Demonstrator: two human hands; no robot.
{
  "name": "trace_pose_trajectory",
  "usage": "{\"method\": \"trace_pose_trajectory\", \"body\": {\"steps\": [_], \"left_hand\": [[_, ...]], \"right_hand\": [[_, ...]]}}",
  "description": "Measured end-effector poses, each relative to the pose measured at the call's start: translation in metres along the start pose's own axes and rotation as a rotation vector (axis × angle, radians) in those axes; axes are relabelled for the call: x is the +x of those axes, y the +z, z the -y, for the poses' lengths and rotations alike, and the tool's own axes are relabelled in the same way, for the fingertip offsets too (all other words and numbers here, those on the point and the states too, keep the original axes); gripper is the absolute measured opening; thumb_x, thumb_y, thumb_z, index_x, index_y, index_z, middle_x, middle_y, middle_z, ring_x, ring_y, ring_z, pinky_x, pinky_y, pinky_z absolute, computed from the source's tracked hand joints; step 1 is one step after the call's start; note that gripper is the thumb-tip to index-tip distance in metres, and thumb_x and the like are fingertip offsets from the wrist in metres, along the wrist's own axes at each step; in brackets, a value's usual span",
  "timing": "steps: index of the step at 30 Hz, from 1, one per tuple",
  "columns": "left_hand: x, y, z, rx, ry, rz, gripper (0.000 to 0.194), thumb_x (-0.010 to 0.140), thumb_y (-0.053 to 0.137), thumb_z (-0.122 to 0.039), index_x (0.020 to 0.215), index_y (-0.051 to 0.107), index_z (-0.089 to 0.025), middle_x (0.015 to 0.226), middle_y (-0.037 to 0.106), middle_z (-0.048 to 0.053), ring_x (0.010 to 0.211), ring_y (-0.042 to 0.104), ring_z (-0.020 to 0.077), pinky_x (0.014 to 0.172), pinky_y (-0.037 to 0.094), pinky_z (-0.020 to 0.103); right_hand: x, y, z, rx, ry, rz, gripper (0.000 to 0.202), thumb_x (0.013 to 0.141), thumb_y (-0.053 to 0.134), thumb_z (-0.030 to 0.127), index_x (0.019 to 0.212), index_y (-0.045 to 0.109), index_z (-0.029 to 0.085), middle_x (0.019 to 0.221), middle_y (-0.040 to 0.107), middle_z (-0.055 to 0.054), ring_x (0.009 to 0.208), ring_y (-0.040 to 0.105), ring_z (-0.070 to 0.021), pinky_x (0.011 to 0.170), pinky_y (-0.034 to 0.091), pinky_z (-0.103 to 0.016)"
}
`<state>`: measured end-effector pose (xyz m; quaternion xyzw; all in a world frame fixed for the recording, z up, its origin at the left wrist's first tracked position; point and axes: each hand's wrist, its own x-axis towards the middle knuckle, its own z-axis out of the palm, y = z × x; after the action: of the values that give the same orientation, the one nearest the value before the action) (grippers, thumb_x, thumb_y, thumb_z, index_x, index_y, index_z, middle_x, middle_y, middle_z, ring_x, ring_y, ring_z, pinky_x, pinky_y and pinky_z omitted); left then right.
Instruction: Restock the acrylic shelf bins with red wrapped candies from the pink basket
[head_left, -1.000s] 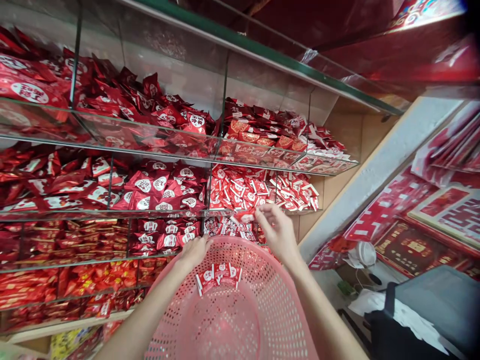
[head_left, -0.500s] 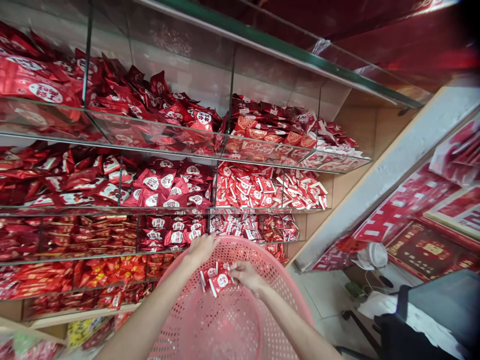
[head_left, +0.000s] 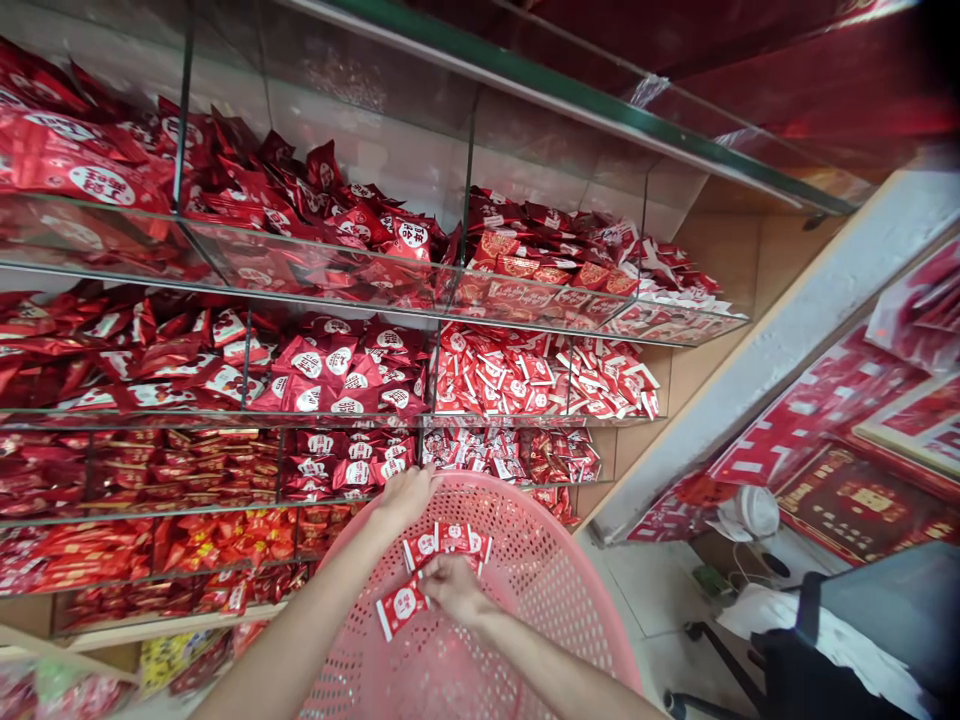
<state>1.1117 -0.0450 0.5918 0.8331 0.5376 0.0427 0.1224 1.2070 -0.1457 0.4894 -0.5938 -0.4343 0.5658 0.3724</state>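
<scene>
A pink perforated plastic basket [head_left: 577,580] stands tilted toward me, below the shelves. My left hand [head_left: 405,497] is closed over its far rim. Inside the basket, my right hand [head_left: 452,588] pinches the end of a small red-and-white candy packet [head_left: 403,606]. Just beyond that hand, several more red-and-white packets [head_left: 453,537] lie against the basket's inner wall, partly covered by my fingers.
Glass-fronted shelves [head_left: 337,410] with dividers hold heaps of red packets. A green-edged glass shelf [head_left: 600,120] juts out overhead. To the right are a pale post [head_left: 720,400], red printed goods [head_left: 862,500] and a black chair [head_left: 802,650] on the tiled floor.
My right hand has moved left and toward me inside the basket, with a packet in its fingers. Other packets now show behind it. My left hand stays on the rim.
</scene>
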Motion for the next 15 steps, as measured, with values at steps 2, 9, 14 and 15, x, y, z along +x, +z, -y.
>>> {"method": "trace_pose_trajectory", "body": {"steps": [2, 9, 14, 15], "left_hand": [[0.0, 0.0, 0.0, 0.002, 0.014, -0.006, 0.046, 0.088, 0.02, -0.044, 0.116, 0.046, -0.02, 0.098, 0.061, 0.011, 0.093, 0.057, 0.0226, 0.076, 0.042, 0.033], [0.0, -0.002, -0.002, -0.017, -0.02, 0.009, 0.046, 0.087, 0.021, -0.046, 0.116, 0.046, -0.02, 0.098, 0.061, 0.011, 0.093, 0.057, 0.0222, 0.076, 0.042, 0.032], [0.0, -0.002, 0.0, 0.004, 0.02, -0.008, 0.046, 0.087, 0.02, -0.044, 0.115, 0.046, -0.019, 0.096, 0.061, 0.011, 0.09, 0.058, 0.0229, 0.074, 0.042, 0.032], [0.0, -0.002, 0.0, 0.005, 0.021, -0.009, 0.046, 0.087, 0.02, -0.044, 0.115, 0.046, -0.019, 0.096, 0.061, 0.011, 0.09, 0.058, 0.023, 0.074, 0.042, 0.032]], "right_hand": [[0.003, -0.009, 0.016, 0.032, -0.047, -0.031, 0.012, 0.057, 0.059, 0.022, 0.057, 0.048, 0.016, 0.042, 0.046, 0.008, 0.038, 0.04, -0.0053, 0.043, 0.032, -0.019], [0.011, -0.065, 0.05, 0.086, -0.033, -0.275, 0.021, 0.058, 0.062, 0.033, 0.065, 0.051, 0.016, 0.046, 0.05, 0.005, 0.039, 0.041, -0.0066, 0.039, 0.029, -0.019], [0.011, -0.087, 0.04, 0.065, 0.031, -0.37, 0.018, 0.059, 0.06, 0.031, 0.059, 0.047, 0.018, 0.039, 0.044, 0.006, 0.034, 0.036, -0.0066, 0.035, 0.025, -0.019], [0.011, -0.087, 0.038, 0.06, 0.044, -0.385, 0.017, 0.059, 0.06, 0.03, 0.059, 0.047, 0.018, 0.038, 0.043, 0.006, 0.033, 0.036, -0.0068, 0.035, 0.025, -0.019]]}}
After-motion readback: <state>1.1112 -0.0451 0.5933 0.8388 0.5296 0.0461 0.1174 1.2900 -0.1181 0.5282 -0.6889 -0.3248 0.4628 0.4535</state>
